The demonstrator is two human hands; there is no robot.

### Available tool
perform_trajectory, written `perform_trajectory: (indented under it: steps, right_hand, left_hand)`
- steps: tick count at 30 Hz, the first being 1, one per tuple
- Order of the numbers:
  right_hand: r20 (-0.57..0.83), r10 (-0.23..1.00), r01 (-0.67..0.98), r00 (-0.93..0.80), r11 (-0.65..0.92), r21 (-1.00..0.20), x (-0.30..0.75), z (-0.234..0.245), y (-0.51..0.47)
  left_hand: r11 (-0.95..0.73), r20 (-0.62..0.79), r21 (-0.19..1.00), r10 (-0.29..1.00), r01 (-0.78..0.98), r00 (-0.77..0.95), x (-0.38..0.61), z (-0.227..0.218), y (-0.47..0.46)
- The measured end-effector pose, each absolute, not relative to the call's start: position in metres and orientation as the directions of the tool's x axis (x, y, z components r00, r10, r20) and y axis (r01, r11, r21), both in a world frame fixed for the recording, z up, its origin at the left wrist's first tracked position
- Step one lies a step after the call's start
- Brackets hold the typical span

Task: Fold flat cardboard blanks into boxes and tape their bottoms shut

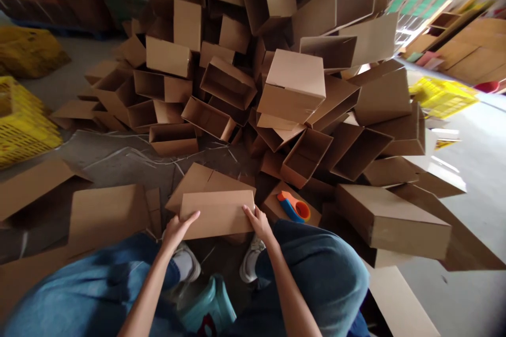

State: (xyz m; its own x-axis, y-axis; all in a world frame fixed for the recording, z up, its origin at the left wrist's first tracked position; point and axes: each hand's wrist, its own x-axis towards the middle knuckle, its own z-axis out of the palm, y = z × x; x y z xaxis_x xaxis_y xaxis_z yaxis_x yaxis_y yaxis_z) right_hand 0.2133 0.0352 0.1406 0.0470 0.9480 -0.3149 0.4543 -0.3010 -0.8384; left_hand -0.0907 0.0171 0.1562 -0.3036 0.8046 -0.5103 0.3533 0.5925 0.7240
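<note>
A small brown cardboard box (219, 214) is held level between my two hands, low over the floor between my feet. My left hand (176, 229) grips its left end, the thumb lying on the top face. At the right end my right hand (259, 222) grips it the same way, thumb on top near the corner. The fingers under and behind the box are hidden. Just beyond it lies a larger piece of cardboard (205, 179). An orange and blue tape dispenser (293, 207) rests on cardboard to the right of my right hand.
A tall heap of cardboard boxes (229, 84), many open, rises in front. Flat cardboard (106, 216) lies at left, and a closed box (395, 216) at right. Yellow crates (27, 126) stand on the left. A teal plastic object (211, 305) sits between my legs.
</note>
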Motion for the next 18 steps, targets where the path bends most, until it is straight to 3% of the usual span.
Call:
perform_trajectory:
  steps: [10, 18]
  right_hand:
    - [-0.361, 0.915, 0.444, 0.180, -0.403, -0.801, 0.203, 0.143, 0.035]
    - [-0.331, 0.917, 0.541, 0.222, -0.398, -0.741, 0.204, 0.136, 0.038]
  left_hand:
    - [0.643, -0.497, 0.622, 0.765, 0.446, -0.410, -0.082, 0.162, 0.017]
    - [0.596, -0.504, 0.694, 0.803, 0.404, -0.319, -0.094, 0.166, 0.022]
